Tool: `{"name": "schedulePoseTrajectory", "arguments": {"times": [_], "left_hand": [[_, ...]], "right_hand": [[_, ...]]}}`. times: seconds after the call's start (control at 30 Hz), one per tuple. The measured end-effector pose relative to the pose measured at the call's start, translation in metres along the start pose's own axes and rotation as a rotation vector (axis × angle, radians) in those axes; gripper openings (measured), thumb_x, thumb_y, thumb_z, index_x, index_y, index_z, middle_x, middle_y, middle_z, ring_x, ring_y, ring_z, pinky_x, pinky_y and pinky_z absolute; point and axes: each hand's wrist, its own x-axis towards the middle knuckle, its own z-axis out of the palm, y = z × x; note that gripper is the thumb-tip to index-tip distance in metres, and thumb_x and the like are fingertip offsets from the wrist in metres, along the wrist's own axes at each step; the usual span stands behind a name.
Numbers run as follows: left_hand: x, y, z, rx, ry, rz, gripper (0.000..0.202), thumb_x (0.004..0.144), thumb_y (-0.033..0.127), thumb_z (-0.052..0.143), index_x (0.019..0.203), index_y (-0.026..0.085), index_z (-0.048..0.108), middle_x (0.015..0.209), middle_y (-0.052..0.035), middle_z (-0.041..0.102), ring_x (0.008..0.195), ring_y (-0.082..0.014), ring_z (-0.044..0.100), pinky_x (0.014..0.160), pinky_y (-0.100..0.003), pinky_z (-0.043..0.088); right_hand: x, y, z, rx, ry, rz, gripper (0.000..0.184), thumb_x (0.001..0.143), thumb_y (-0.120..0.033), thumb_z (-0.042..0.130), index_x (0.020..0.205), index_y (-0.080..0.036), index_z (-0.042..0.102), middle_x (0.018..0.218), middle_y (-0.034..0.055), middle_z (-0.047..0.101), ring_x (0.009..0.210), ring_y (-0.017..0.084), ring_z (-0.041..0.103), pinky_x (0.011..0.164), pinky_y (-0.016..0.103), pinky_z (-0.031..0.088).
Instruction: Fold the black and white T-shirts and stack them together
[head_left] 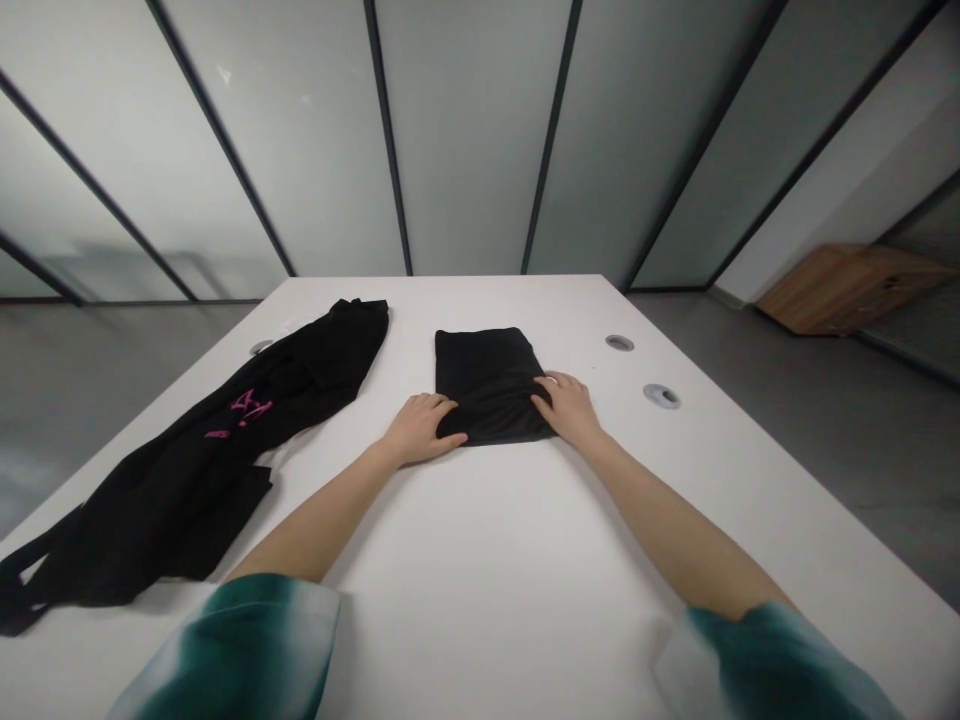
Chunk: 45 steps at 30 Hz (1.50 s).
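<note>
A black cloth, folded into a compact rectangle [491,370], lies flat on the white table in front of me. At its near left corner rests my left hand [424,428], thumb and fingers apart, their tips touching the fabric. Over the right edge, my right hand [568,408] has its thumb and index fingertip on the cloth, with a gap between them. Small wrinkles run across the fabric close to the right fingers. Neither hand visibly pinches or lifts the cloth.
Along the table's left side stretches a black garment [300,375] with pink markings and a strap hanging near the front left corner. Round grommets [662,397] sit in the white tabletop [495,560] on the right. Frosted glass panels [472,130] stand behind; a wooden cabinet [847,288] is far right.
</note>
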Motion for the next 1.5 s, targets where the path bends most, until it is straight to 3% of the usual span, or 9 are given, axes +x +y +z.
{"name": "schedulePoseTrajectory", "arguments": {"times": [0.13, 0.37, 0.57, 0.77, 0.93, 1.07, 1.17, 1.37, 1.5], "left_hand": [[-0.002, -0.008, 0.005, -0.031, 0.026, 0.046, 0.072, 0.080, 0.062, 0.063, 0.135, 0.017, 0.055, 0.148, -0.0162, 0.047, 0.135, -0.0340, 0.044, 0.115, -0.048, 0.034], [0.005, -0.018, 0.018, -0.058, 0.051, 0.052, 0.038, 0.093, 0.043, 0.050, 0.120, 0.021, 0.068, 0.136, -0.0090, 0.061, 0.125, -0.0247, 0.057, 0.107, -0.039, 0.046], [0.006, -0.022, 0.020, -0.089, 0.061, 0.001, 0.033, 0.093, 0.032, 0.048, 0.115, 0.020, 0.070, 0.131, -0.0065, 0.066, 0.122, -0.0225, 0.060, 0.106, -0.036, 0.047], [0.007, -0.020, 0.016, -0.158, 0.121, -0.153, 0.032, 0.095, 0.032, 0.044, 0.112, 0.021, 0.069, 0.110, -0.0083, 0.074, 0.101, -0.0250, 0.070, 0.091, -0.036, 0.053], [0.006, -0.013, -0.011, -0.218, 0.129, -0.131, 0.028, 0.092, 0.035, 0.047, 0.098, 0.021, 0.070, 0.095, -0.0072, 0.075, 0.083, -0.0230, 0.069, 0.078, -0.033, 0.051], [0.004, -0.008, -0.049, -0.494, 0.153, -0.073, 0.025, 0.084, 0.037, 0.052, 0.075, 0.019, 0.066, 0.069, -0.0017, 0.067, 0.064, -0.0167, 0.061, 0.063, -0.027, 0.046], [0.016, -0.010, -0.063, -0.691, 0.270, -0.176, 0.022, 0.079, 0.037, 0.056, 0.069, 0.018, 0.061, 0.060, 0.0004, 0.060, 0.058, -0.0139, 0.055, 0.055, -0.024, 0.040], [0.074, -0.032, -0.034, -0.871, 0.334, -0.476, 0.015, 0.081, 0.033, 0.059, 0.079, 0.018, 0.058, 0.053, 0.0035, 0.053, 0.050, -0.0117, 0.049, 0.051, -0.023, 0.035], [0.093, -0.038, -0.006, -0.691, 0.410, -0.623, 0.024, 0.084, 0.030, 0.058, 0.104, 0.018, 0.060, 0.081, -0.0051, 0.068, 0.079, -0.0202, 0.065, 0.073, -0.032, 0.050]], "right_hand": [[-0.004, 0.001, -0.007, 0.175, -0.034, -0.168, 0.034, 0.097, -0.041, 0.043, 0.104, -0.021, 0.070, 0.113, 0.0114, 0.069, 0.110, 0.027, 0.059, 0.100, 0.045, 0.042], [-0.012, -0.017, 0.003, 0.017, -0.215, -0.130, 0.069, 0.084, -0.064, 0.059, 0.136, -0.019, 0.058, 0.147, 0.0144, 0.050, 0.141, 0.038, 0.034, 0.114, 0.056, 0.028], [-0.008, -0.010, 0.009, 0.087, -0.172, -0.212, 0.050, 0.091, -0.047, 0.055, 0.132, -0.019, 0.062, 0.142, 0.0133, 0.055, 0.135, 0.031, 0.046, 0.111, 0.048, 0.039], [-0.006, -0.008, 0.006, 0.088, -0.089, -0.275, 0.046, 0.084, -0.025, 0.057, 0.129, -0.018, 0.063, 0.136, 0.0131, 0.060, 0.129, 0.029, 0.052, 0.109, 0.049, 0.041], [0.001, -0.007, -0.023, 0.082, -0.070, -0.148, 0.033, 0.081, -0.015, 0.050, 0.106, -0.017, 0.071, 0.105, 0.0106, 0.074, 0.099, 0.025, 0.067, 0.103, 0.046, 0.041], [0.010, -0.004, -0.061, 0.347, -0.104, -0.062, 0.029, 0.078, -0.022, 0.051, 0.099, -0.019, 0.069, 0.085, 0.0030, 0.073, 0.077, 0.020, 0.064, 0.074, 0.032, 0.049], [0.026, -0.004, -0.074, 0.491, -0.084, 0.019, 0.024, 0.074, -0.021, 0.050, 0.091, -0.019, 0.067, 0.076, -0.0003, 0.068, 0.071, 0.018, 0.060, 0.063, 0.027, 0.045], [0.074, -0.003, -0.039, 0.370, -0.124, 0.157, 0.020, 0.076, -0.019, 0.053, 0.090, -0.018, 0.067, 0.085, 0.0047, 0.071, 0.077, 0.020, 0.063, 0.069, 0.029, 0.047], [0.085, -0.006, -0.009, 0.193, -0.066, 0.187, 0.036, 0.084, -0.023, 0.053, 0.117, -0.014, 0.064, 0.114, 0.0144, 0.070, 0.103, 0.028, 0.063, 0.089, 0.038, 0.049]]}}
